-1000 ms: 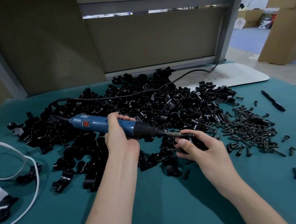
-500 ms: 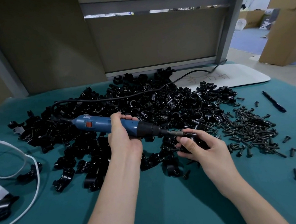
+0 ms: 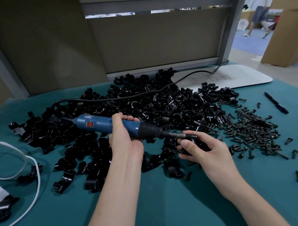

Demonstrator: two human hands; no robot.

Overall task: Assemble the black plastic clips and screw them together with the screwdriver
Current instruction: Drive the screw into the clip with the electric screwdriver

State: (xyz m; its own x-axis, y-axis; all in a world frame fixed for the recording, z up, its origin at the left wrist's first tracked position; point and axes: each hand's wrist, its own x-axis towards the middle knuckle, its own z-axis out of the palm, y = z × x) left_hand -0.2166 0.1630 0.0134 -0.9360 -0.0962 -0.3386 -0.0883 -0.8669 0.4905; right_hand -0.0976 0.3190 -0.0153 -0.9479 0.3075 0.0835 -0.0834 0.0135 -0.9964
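Centrally, just right of frame middle: black clip [image 3: 198, 144] pinched by curled right hand [image 3: 209, 154] fingers. Screwdriver [image 3: 100, 124] bit touches it; left hand [image 3: 124, 142] fingers wrapped round blue body. Clip pile [image 3: 172, 106] behind, screws [image 3: 250, 129] at right, on teal surface [image 3: 166, 205].

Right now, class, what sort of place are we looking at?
Likely a workshop assembly bench: a heap of black plastic clips, a pile of screws, a corded electric screwdriver.
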